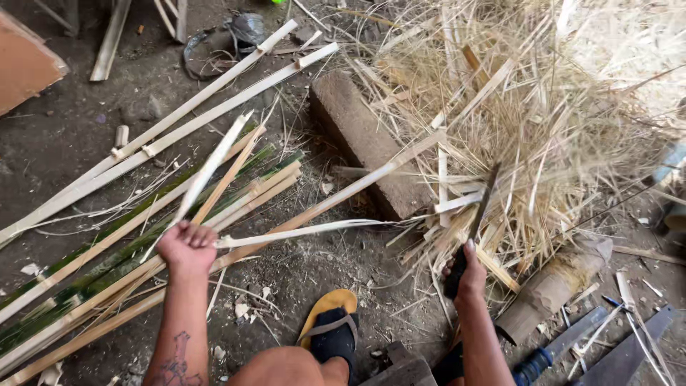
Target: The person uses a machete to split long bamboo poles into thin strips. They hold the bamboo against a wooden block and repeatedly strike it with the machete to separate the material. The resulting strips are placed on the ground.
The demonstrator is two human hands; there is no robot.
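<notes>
The left hand is clenched in a fist around a thin bamboo strip, knuckles up, the forearm running straight up from the bottom edge with a tattoo near the elbow. The strip rises from the fist and tilts away to the right, its pale tip ending left of the block. A second split sliver runs from the fist toward the block's near end.

The right hand is wrapped tight on the dark handle of a knife, wrist bent slightly inward, the forearm coming up from the lower edge. The blade points up and away, right of the block, its tip in the shavings.

Left of the block, long slats lie fanned on the dirt. 1 sandal sits below the block, between the 2 forearms. A bamboo tube lies right of the knife hand.
</notes>
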